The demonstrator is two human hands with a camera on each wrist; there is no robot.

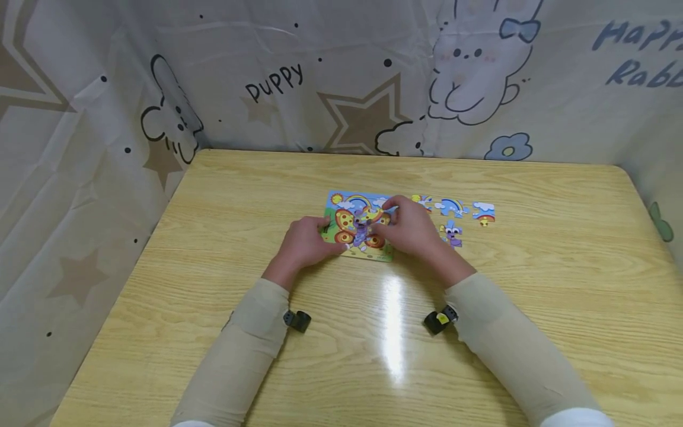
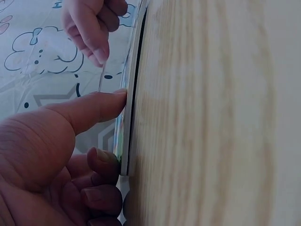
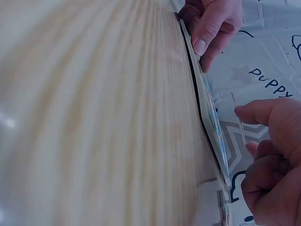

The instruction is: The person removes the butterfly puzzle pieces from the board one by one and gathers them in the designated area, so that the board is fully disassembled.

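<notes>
A flat jigsaw puzzle board (image 1: pixel 345 220) with a butterfly, rainbow and sun picture lies on the table. My left hand (image 1: pixel 304 242) holds the board at its left end, with the thumb on the near edge and fingers by the left side. Above the board, my right hand (image 1: pixel 412 228) pinches a thin puzzle piece (image 3: pixel 239 120) between thumb and index finger. In both wrist views that piece shows edge-on, raised off the board. Its picture is hard to make out in the head view.
Right of the board lie loose puzzle pieces: a rainbow piece (image 1: pixel 452 207), a cloud piece (image 1: pixel 484 212), a purple piece (image 1: pixel 453 235) and one partly hidden by the right hand (image 1: pixel 421 200). A printed cloth (image 1: pixel 277 118) hangs behind the wooden table (image 1: pixel 213 332).
</notes>
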